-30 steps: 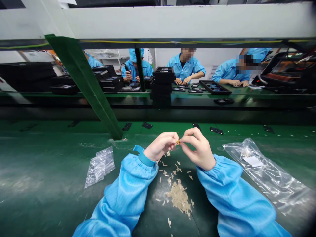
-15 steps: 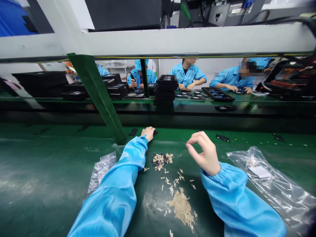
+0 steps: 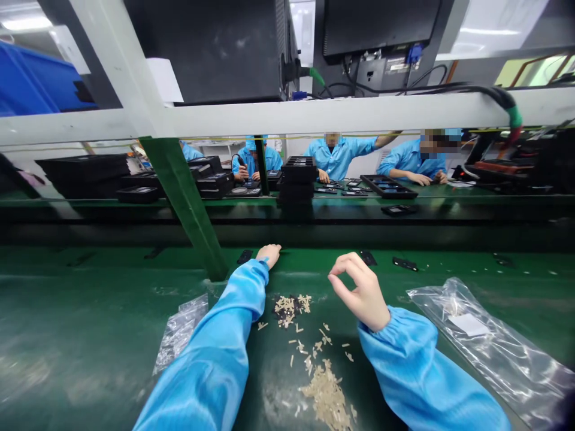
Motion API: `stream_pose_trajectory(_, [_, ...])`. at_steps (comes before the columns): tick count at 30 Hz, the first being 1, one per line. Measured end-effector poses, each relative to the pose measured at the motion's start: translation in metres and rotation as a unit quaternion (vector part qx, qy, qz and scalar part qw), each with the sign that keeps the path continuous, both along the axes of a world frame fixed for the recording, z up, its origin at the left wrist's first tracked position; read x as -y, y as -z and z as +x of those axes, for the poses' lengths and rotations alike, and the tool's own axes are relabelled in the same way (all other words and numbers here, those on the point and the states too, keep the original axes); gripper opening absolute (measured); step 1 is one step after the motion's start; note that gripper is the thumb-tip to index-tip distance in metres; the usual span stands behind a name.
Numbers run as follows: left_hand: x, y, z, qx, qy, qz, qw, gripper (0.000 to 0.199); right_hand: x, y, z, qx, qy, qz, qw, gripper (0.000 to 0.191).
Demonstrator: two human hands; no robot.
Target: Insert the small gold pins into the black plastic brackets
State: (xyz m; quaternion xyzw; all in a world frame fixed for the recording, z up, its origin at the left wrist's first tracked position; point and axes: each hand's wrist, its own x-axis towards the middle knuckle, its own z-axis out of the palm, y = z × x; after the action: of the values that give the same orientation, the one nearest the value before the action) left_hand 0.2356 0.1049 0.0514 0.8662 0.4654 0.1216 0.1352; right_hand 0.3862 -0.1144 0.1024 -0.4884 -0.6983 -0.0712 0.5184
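Note:
My left hand reaches to the far edge of the green work surface, fingers curled together; whatever lies under them is hidden. A flat black plastic part lies just left of it. My right hand hovers above the surface, thumb and forefinger pinched; anything between the tips is too small to make out. Behind it lies another black part. Between my forearms are a small heap of beige strips mixed with black bits, scattered strips, and a larger beige pile nearer me.
A clear plastic bag with a white label lies at right, another crumpled bag at left. A slanted green post stands left of my left hand. Across the dark channel, co-workers in blue sit behind stacked black trays.
The view has tilted upward, so the table sits lower in frame. My right hand has shifted slightly left, uncovering more of the black part behind it. A co-worker opposite has raised one arm.

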Motion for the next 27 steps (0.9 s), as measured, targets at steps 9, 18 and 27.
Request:
stream_pose_trajectory(9, [0.140,-0.046,0.022,0.394,0.044,-0.018,0.918,0.037,0.007,-0.002,-0.003,-0.213,-0.012,0.006,0.977,0.010])
stream_pose_trajectory(18, [0.190,-0.062,0.014,0.531,0.042,-0.078,0.843,0.014,0.025,-0.012,-0.017,-0.218,0.045,0.021,0.975,0.013])
stream_pose_trajectory(27, [0.191,-0.062,0.011,0.512,0.047,-0.055,0.856,0.014,0.026,-0.013,-0.015,-0.159,0.056,0.034,0.985,0.014])
